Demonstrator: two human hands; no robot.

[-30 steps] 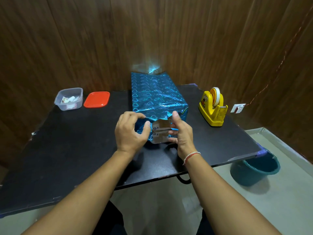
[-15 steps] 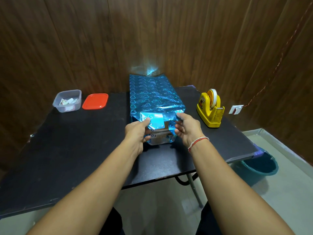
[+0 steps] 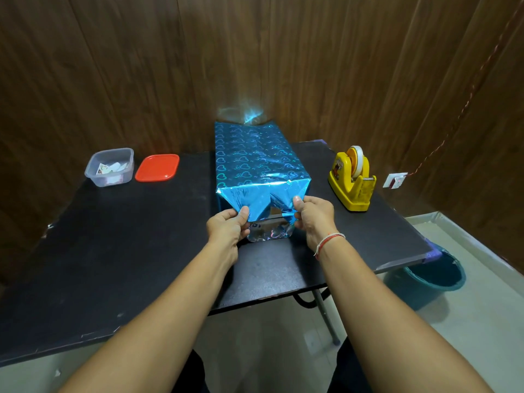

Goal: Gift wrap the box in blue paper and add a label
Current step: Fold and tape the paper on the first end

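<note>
A long box wrapped in shiny blue heart-patterned paper (image 3: 255,160) lies on the black table (image 3: 127,251), its open end facing me. At that near end a top flap of blue paper (image 3: 255,198) is folded down over the box. My left hand (image 3: 226,228) pinches the flap's left corner and my right hand (image 3: 313,215) pinches its right corner. Between them a patch of bare cardboard (image 3: 273,212) still shows, with a crumpled lower flap (image 3: 269,232) on the table beneath.
A yellow tape dispenser (image 3: 353,180) stands right of the box. At the back left sit a clear tub holding paper pieces (image 3: 110,167) and its red lid (image 3: 157,167). A teal bucket (image 3: 433,276) stands on the floor below the table's right corner. Wood panelling walls close behind.
Both hands left the side folds and moved up to the top flap, pulling it down over the box's near end. Less cardboard shows than before.
</note>
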